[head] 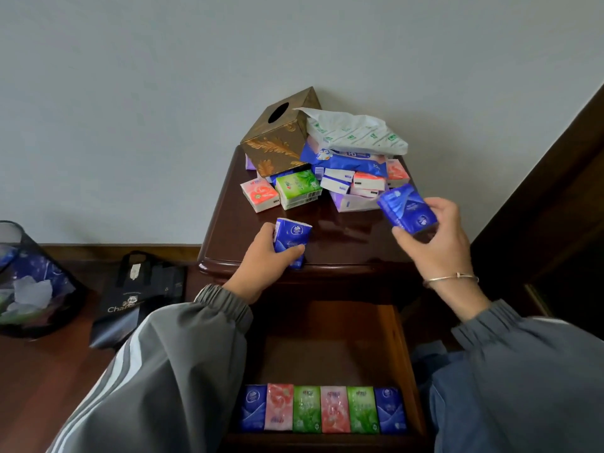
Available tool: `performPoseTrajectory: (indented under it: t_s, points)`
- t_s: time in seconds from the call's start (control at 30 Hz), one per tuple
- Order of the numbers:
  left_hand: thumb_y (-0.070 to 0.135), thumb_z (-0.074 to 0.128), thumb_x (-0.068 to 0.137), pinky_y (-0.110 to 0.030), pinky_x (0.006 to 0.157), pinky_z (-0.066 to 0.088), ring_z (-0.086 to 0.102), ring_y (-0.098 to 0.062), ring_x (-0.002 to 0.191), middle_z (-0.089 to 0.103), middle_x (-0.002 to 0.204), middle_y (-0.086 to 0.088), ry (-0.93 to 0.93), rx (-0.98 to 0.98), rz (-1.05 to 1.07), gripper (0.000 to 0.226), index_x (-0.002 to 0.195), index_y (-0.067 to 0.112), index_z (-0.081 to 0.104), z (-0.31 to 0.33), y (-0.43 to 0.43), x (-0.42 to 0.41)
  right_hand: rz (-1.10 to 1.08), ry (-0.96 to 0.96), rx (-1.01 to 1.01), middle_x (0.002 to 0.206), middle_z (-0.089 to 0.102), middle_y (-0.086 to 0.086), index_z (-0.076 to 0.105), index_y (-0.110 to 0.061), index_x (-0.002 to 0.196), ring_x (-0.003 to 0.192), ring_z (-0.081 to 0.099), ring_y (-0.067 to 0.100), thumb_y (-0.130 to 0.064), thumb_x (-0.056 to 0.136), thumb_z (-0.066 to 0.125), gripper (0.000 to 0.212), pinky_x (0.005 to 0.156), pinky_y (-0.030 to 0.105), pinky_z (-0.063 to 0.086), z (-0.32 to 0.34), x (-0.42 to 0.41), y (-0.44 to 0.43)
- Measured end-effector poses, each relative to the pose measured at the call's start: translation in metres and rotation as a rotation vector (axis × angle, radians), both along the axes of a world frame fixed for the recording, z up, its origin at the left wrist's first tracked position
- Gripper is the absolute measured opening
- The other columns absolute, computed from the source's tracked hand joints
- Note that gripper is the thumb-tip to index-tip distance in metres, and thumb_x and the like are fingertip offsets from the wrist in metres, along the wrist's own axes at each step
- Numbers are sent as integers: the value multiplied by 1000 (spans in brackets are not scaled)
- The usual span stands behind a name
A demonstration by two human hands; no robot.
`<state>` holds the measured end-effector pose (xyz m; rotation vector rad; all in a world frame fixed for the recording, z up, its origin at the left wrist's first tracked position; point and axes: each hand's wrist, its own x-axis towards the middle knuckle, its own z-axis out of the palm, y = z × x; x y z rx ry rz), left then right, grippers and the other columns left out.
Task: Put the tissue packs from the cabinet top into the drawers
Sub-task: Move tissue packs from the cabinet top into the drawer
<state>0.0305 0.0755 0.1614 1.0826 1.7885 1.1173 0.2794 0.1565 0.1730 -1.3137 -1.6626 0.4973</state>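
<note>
Head view: the left hand point(261, 256) grips a blue tissue pack point(292, 240) at the cabinet top's point(228, 223) front edge. At three o'clock from it, the right hand point(434, 237) holds a second blue pack point(408, 209) aloft. More packs point(295, 188) pile at twelve o'clock; six line the open drawer point(400, 338) at six o'clock.
</note>
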Motion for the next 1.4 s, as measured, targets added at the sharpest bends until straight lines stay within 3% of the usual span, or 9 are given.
performPoseTrajectory:
  t_s: [0.1, 0.27, 0.37, 0.5, 0.7, 0.83, 1.0, 1.27, 1.4]
  points:
    - [12, 64, 89, -33, 82, 57, 67, -21, 106, 65, 122, -6, -506, 22, -116, 41, 125, 18, 45, 8, -17, 7, 518, -167, -8, 112, 55, -14, 49, -27, 116, 95, 53, -6, -22, 68, 79, 57, 80, -2, 35, 33, -24, -37]
    - [0, 47, 85, -38, 73, 59, 70, -22, 98, 68, 118, -7, -795, -76, -277, 42, 121, 19, 56, 14, -55, -4, 970, -413, -233, 118, 54, -17, 52, -34, 110, 110, 51, -7, -15, 72, 77, 49, 91, 7, 39, 71, -45, -53]
    - [20, 47, 86, -43, 78, 58, 69, -26, 100, 66, 122, -13, -1062, -166, -405, 38, 120, 14, 63, 13, -79, -18, 1177, -531, -396, 119, 52, -24, 53, -36, 114, 111, 51, -5, -13, 72, 78, 54, 95, 12, 38, 81, -53, -59]
    - [59, 56, 84, -44, 89, 54, 64, -27, 109, 62, 127, -14, -999, -220, -607, 60, 126, 17, 62, 5, -107, -16, 1336, -727, -344, 124, 50, -16, 46, -38, 124, 115, 42, 0, -15, 72, 75, 64, 99, 12, 31, 76, -82, -73]
    - [36, 70, 82, -43, 88, 54, 62, -35, 112, 62, 126, -17, -974, -148, -461, 46, 122, 15, 65, -2, -118, -13, 1167, -576, -305, 131, 49, -13, 46, -27, 130, 121, 43, -2, -11, 74, 74, 65, 101, 9, 31, 50, -106, -74]
    - [28, 62, 82, -43, 87, 55, 65, -31, 107, 63, 127, -16, -1046, -47, -208, 52, 130, 10, 56, -18, -116, -21, 798, -546, -24, 127, 53, 0, 55, -18, 124, 120, 49, 15, -20, 76, 73, 51, 103, 19, 34, 33, -119, -45]
    - [29, 62, 82, -42, 86, 55, 65, -31, 109, 64, 127, -13, -1111, 19, -71, 54, 131, 10, 54, -36, -115, -27, 466, -831, 147, 137, 45, 9, 43, -13, 132, 125, 42, 29, -25, 78, 69, 61, 101, 39, 37, 23, -159, 13]
    - [31, 64, 81, -41, 87, 56, 60, -34, 116, 63, 127, -13, -1137, 54, -14, 57, 132, 10, 51, -59, -111, -38, 373, -1164, 78, 136, 41, 12, 30, -12, 137, 121, 38, 36, -14, 72, 70, 76, 92, 42, 41, 13, -197, 59]
    - [31, 63, 82, -41, 87, 56, 58, -35, 119, 63, 128, -12, -1118, 47, -43, 57, 134, 12, 49, -67, -110, -40, 398, -1257, 121, 134, 40, 15, 33, -8, 137, 120, 36, 36, -13, 72, 70, 75, 101, 41, 35, 16, -198, 72]
